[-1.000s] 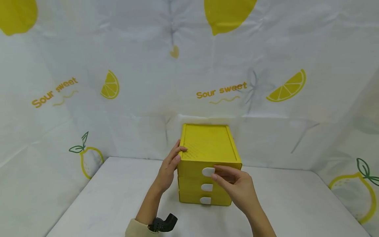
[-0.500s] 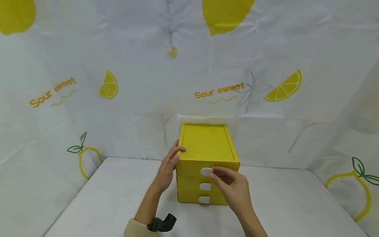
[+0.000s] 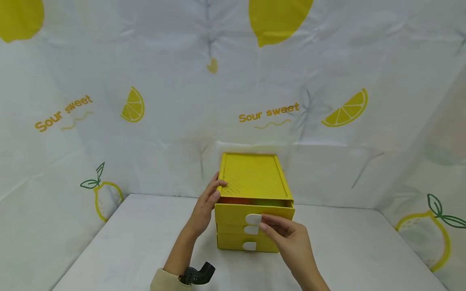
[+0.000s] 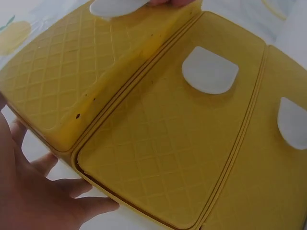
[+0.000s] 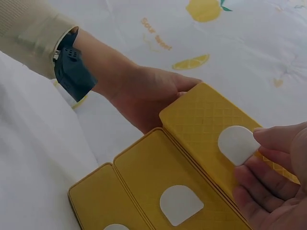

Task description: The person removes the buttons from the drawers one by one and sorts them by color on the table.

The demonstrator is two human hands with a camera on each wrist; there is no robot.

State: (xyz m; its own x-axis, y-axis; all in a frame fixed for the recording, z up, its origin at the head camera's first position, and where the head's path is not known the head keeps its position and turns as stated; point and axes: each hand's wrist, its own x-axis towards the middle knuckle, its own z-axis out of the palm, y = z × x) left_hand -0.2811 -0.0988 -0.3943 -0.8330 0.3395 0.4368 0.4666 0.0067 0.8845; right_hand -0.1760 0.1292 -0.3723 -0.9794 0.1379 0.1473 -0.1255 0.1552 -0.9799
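Note:
A yellow drawer box with three stacked drawers stands on the white table. Its top drawer is pulled out a little, and strips of red and green contents show in the gap. My right hand pinches the white tab handle of that drawer between thumb and fingers. On the box's left side, my left hand rests with fingers extended, fingertips at the top edge. The middle drawer and bottom drawer are closed, each with its own white tab.
The white table spreads to both sides of the box. Behind it hangs a white cloth printed with lemons and lettering. A black strap device sits on my left wrist by a beige sleeve.
The top drawer was closed in both earlier frames and is now partly out, drawn toward me by my right hand. My left hand keeps its place on the box's side.

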